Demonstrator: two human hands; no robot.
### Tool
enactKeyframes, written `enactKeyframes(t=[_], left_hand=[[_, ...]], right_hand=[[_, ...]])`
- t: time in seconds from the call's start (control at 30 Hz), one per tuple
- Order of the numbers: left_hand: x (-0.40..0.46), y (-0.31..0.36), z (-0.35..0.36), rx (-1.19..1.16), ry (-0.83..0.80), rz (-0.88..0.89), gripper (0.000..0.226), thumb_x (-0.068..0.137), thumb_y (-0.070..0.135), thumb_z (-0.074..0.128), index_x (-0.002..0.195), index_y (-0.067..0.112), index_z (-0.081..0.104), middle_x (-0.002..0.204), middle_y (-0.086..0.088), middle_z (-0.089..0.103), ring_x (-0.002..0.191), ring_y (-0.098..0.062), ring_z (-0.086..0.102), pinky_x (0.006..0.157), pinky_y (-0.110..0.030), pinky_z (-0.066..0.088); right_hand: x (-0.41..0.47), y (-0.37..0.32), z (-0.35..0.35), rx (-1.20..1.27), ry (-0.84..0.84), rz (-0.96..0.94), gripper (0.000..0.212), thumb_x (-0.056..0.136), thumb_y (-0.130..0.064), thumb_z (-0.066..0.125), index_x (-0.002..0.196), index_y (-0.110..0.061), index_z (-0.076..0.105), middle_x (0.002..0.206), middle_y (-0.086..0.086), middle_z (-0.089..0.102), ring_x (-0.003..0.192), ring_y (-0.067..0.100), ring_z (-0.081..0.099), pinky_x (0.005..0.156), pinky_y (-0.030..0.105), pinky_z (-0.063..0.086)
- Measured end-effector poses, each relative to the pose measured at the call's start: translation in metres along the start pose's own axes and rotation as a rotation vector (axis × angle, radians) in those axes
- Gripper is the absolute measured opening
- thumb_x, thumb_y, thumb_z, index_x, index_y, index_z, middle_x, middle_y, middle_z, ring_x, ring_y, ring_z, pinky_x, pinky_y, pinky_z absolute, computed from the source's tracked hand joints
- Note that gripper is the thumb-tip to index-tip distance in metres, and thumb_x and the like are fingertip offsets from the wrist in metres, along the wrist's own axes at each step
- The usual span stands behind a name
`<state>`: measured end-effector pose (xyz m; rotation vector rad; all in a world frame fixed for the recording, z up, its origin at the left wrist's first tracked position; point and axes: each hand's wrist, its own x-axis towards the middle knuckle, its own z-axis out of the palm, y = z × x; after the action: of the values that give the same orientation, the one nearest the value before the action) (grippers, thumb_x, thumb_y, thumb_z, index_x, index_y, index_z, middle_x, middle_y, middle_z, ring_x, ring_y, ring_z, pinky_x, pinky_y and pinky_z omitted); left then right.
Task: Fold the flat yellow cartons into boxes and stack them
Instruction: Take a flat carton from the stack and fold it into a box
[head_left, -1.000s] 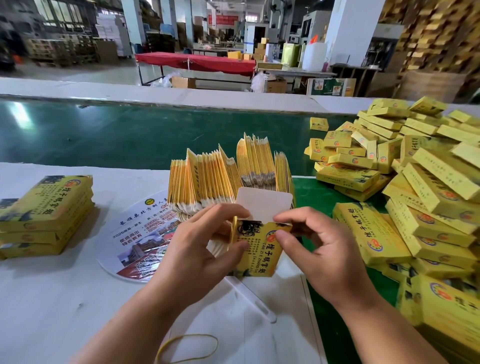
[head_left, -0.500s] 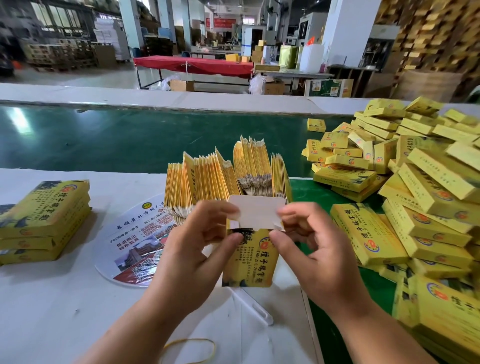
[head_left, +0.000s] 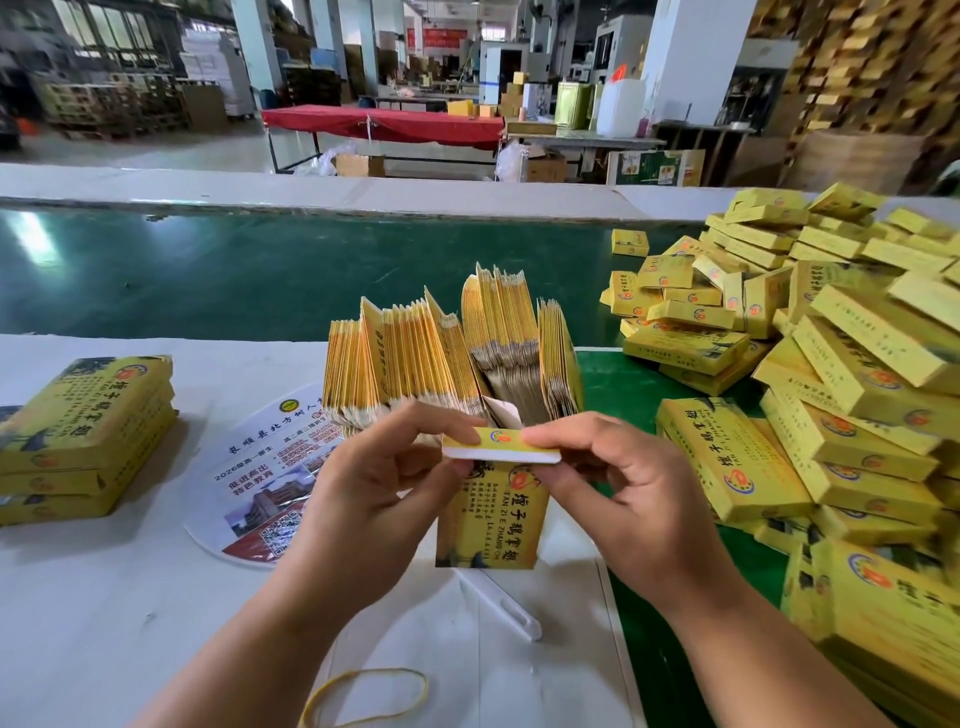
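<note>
Yellow carton (head_left: 491, 512) stands upright above the white table (head_left: 104, 597), its top flap (head_left: 501, 446) folded over. Left hand (head_left: 363, 499) and right hand (head_left: 618, 493) pinch that flap's ends. Flat cartons (head_left: 447, 358) stand just behind; folded boxes (head_left: 831, 374) pile at right.

Bright, even daylight is coming from windows (head_left: 93, 21) far left, glaring on the green belt (head_left: 31, 244); soft shadows are lying under the hands, wide-angle bending is stretching the edges, background is blurring slightly.
</note>
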<state>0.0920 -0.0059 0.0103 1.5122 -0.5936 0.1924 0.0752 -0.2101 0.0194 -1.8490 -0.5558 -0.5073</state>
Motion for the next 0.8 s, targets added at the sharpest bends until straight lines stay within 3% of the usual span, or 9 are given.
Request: enactKeyframes(t=[0.1,0.2,0.27,0.4,0.5,0.57,0.63,0.73,0.8], left_hand=[[0.000,-0.001,-0.002,0.015,0.010,0.006,0.010,0.085,0.014,0.063,0.092,0.018,0.068,0.109,-0.010,0.071,0.099,-0.030,0.070,0.083,-0.051,0.057],[-0.002,0.001,-0.002,0.046,0.010,0.024,0.014,0.082,0.029,0.071,0.093,0.021,0.069,0.104,-0.011,0.071,0.095,-0.029,0.070,0.079,-0.044,0.058],[-0.002,0.002,-0.001,0.066,0.038,0.026,0.019,0.080,0.038,0.073,0.092,0.023,0.070,0.100,-0.010,0.072,0.092,-0.029,0.070,0.079,-0.047,0.058],[-0.001,0.002,0.000,0.093,0.058,0.015,0.014,0.081,0.031,0.070,0.094,0.024,0.069,0.096,-0.011,0.072,0.089,-0.032,0.070,0.078,-0.058,0.056],[-0.001,0.004,0.002,0.096,0.063,-0.013,0.018,0.081,0.028,0.069,0.098,0.022,0.067,0.093,-0.012,0.071,0.088,-0.033,0.069,0.080,-0.058,0.055],[-0.002,0.005,0.007,0.124,0.107,-0.013,0.025,0.081,0.026,0.069,0.105,0.024,0.064,0.095,-0.007,0.072,0.089,-0.026,0.070,0.082,-0.051,0.056],[-0.005,0.007,0.015,0.246,0.175,0.006,0.035,0.080,0.032,0.068,0.114,0.027,0.059,0.098,0.004,0.073,0.091,-0.016,0.071,0.081,-0.037,0.058],[-0.014,0.013,0.030,0.608,0.183,0.031,0.059,0.072,0.059,0.069,0.122,0.036,0.049,0.099,0.024,0.066,0.090,0.006,0.063,0.071,-0.008,0.047],[-0.019,0.015,0.038,0.738,0.133,-0.010,0.075,0.062,0.071,0.069,0.126,0.042,0.042,0.100,0.029,0.058,0.093,0.011,0.055,0.074,-0.003,0.041]], right_hand=[[0.001,-0.002,-0.001,0.025,-0.005,-0.014,0.017,0.086,-0.020,0.070,0.102,-0.020,0.075,0.093,-0.006,0.073,0.082,0.013,0.070,0.069,0.016,0.053],[0.000,-0.005,0.000,0.053,0.004,-0.018,0.019,0.086,-0.032,0.065,0.099,-0.021,0.074,0.095,-0.008,0.073,0.086,0.011,0.070,0.070,0.016,0.053],[0.000,-0.006,0.002,0.041,0.019,-0.019,0.018,0.086,-0.033,0.066,0.097,-0.022,0.074,0.096,-0.010,0.073,0.088,0.011,0.071,0.071,0.018,0.055],[0.000,-0.006,0.004,0.035,0.024,0.021,0.013,0.084,-0.029,0.071,0.096,-0.027,0.072,0.095,-0.011,0.073,0.084,0.011,0.071,0.071,0.020,0.056],[0.001,-0.006,0.006,-0.016,0.023,0.006,0.009,0.085,-0.019,0.071,0.094,-0.020,0.071,0.090,-0.007,0.072,0.080,0.013,0.071,0.068,0.023,0.057],[0.000,-0.007,0.008,-0.083,0.059,-0.037,0.005,0.085,-0.016,0.070,0.090,-0.015,0.070,0.086,-0.002,0.071,0.076,0.013,0.070,0.064,0.028,0.057],[-0.003,-0.010,0.012,-0.125,0.128,-0.070,0.004,0.086,-0.015,0.070,0.086,-0.011,0.070,0.079,-0.003,0.069,0.070,0.010,0.066,0.058,0.023,0.054],[-0.007,-0.015,0.017,-0.075,0.251,-0.067,0.003,0.086,-0.014,0.069,0.085,-0.012,0.068,0.070,-0.011,0.065,0.062,0.002,0.063,0.055,0.010,0.045],[-0.009,-0.017,0.020,-0.046,0.286,-0.057,0.005,0.086,-0.015,0.070,0.085,-0.013,0.067,0.070,-0.011,0.066,0.060,0.001,0.063,0.054,0.009,0.045]])
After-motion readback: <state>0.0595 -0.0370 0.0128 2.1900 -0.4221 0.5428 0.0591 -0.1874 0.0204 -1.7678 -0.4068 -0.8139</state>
